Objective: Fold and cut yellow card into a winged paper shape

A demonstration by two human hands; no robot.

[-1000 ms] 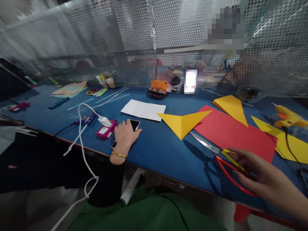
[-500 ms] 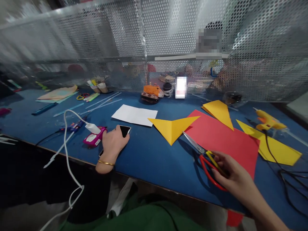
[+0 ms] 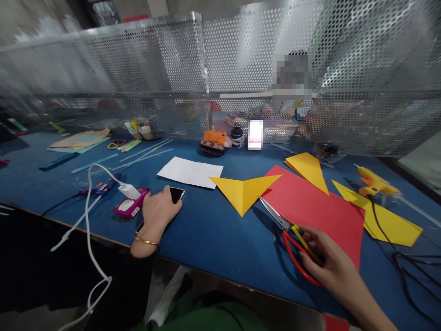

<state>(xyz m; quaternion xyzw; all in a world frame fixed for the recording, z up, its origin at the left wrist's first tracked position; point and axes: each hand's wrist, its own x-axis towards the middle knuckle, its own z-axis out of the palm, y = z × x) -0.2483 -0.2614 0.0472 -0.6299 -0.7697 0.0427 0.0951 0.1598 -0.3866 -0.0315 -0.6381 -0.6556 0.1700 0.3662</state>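
1. Blue worktop (image 3: 220, 250) fills the scene, carrying the lot!
2. Red sheet (image 3: 315, 209) next, our landmark, lying flat.
3. White sheet (image 3: 191, 173), well out left of the red sheet.
4. Folded yellow paper (image 3: 241, 195), creased down its middle, one wing overlapping the red sheet's far left corner.
5. Scissors (image 3: 282, 223) along the red sheet's near edge, tip right at the folded yellow paper; touching or not, can't tell. Right hand (image 3: 325, 257) has its grip clamped on their handles!
6. Left hand (image 3: 157, 211), well left of the red sheet, lies over the phone (image 3: 177, 195); can't tell whether that grip is closed.
7. Gold bracelet (image 3: 146, 241) rings the wrist there, left of the red sheet.
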